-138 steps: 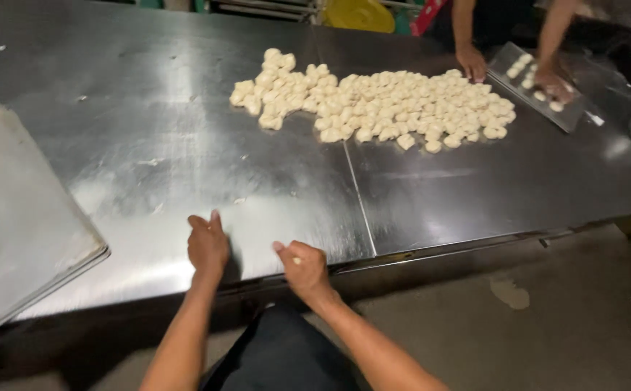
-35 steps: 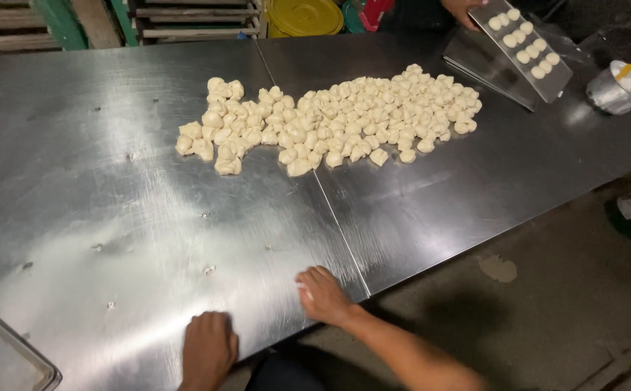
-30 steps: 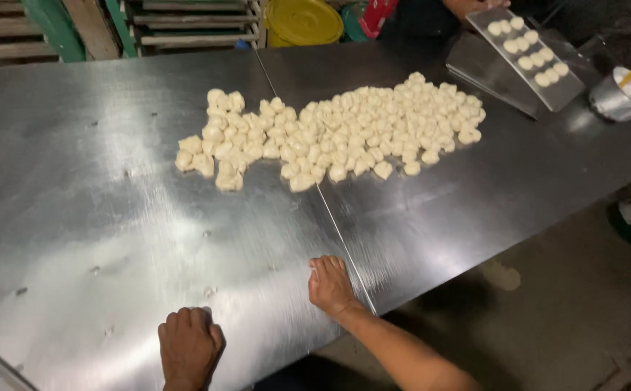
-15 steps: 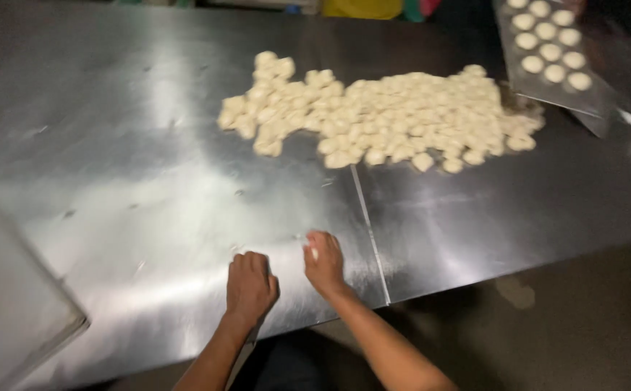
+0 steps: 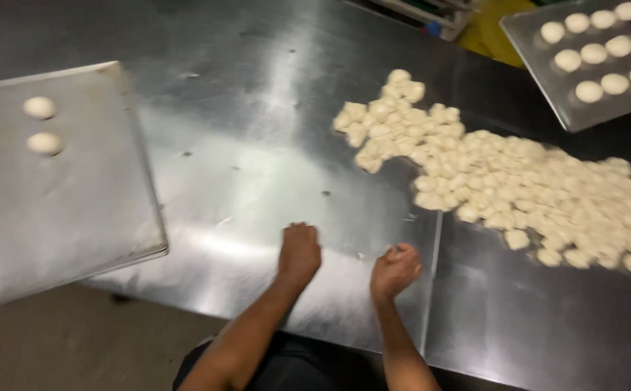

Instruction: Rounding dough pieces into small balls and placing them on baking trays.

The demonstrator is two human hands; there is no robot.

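steel table (image 5: 257, 181) under both cupped hands (image 5: 299, 250)

Both arms reach up from the bottom of the picture, bare to the elbow. The left hand (image 5: 299, 251) is curled into a loose fist, knuckles up, palm down. The right hand (image 5: 395, 269) is just beside it, not touching, also curled with fingers tucked under. Both wrists are straight. What is under the palms is hidden
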